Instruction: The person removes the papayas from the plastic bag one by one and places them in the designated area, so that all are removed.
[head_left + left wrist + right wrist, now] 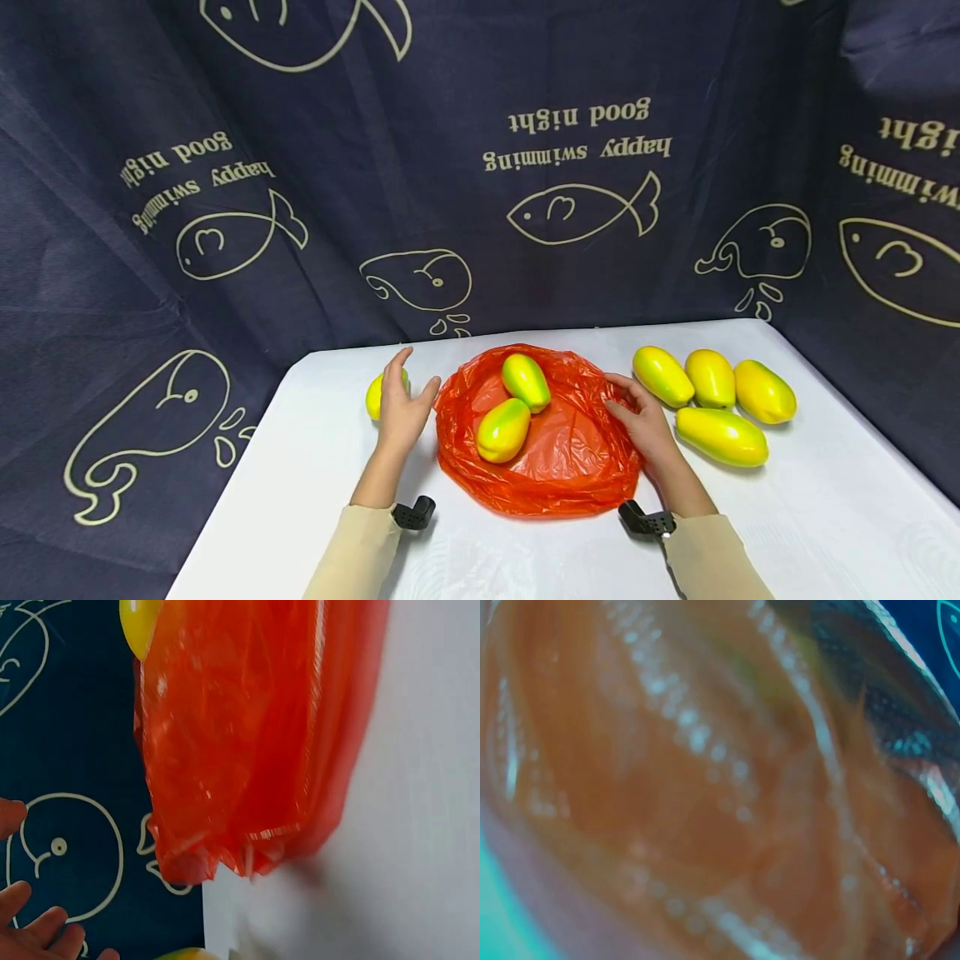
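Note:
A red plastic bag (558, 450) lies spread on the table with its mouth facing up. Inside it rest two yellow-green papayas, one farther back (527, 382) and one nearer (502, 431). My left hand (402, 412) is off the bag's left side, thumb and fingers spread, holding nothing. It partly covers a lone papaya (373, 398) in the head view; its spread fingers (49, 926) show in the left wrist view. At the bag's right rim, my right hand (651, 421) holds the plastic between thumb and fingers. Blurred red plastic (705, 787) fills most of the right wrist view.
To the right of the bag several papayas sit grouped, among them a long one (722, 437) in front. The white table (300, 483) ends at a dark blue cloth (450, 167) printed with fish and whales, hanging behind and at the sides.

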The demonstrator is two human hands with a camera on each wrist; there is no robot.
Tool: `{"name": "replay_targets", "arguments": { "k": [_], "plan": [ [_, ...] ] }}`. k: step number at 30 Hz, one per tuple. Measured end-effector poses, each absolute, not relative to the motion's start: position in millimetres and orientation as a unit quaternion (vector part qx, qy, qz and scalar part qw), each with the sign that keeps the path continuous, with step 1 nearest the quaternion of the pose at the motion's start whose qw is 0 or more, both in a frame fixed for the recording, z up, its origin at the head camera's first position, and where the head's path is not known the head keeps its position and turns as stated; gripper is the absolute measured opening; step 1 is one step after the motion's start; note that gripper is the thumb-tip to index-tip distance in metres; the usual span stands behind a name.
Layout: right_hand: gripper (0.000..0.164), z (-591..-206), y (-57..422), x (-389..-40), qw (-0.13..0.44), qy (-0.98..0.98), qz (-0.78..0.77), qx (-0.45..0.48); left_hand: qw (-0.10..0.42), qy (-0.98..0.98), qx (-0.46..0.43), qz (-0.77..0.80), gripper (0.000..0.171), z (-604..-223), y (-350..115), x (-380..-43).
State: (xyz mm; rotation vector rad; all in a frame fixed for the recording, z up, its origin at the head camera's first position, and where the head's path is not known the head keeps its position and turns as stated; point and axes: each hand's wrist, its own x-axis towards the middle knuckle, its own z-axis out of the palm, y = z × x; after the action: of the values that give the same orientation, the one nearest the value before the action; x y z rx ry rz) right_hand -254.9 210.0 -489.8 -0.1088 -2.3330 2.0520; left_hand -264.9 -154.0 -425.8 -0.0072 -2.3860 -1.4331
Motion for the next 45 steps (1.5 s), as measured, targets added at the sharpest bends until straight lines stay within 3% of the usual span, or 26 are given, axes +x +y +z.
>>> {"name": "replay_targets", "arguments": {
  "k": [11,45],
  "plan": [
    [0.050,-489.4,209.6,-253.4,0.017,-0.753,0.657,-0.028,0.160,-0.833,-0.061,-0.525,0.065,-426.8,-136.9,-258.9],
    [0.051,-489.2,209.5,-253.4,0.025,-0.757,0.652,-0.017,-0.014,-0.810,-0.148,-0.567,0.072,-452.6,-105.3,-246.6]
  ]
}}
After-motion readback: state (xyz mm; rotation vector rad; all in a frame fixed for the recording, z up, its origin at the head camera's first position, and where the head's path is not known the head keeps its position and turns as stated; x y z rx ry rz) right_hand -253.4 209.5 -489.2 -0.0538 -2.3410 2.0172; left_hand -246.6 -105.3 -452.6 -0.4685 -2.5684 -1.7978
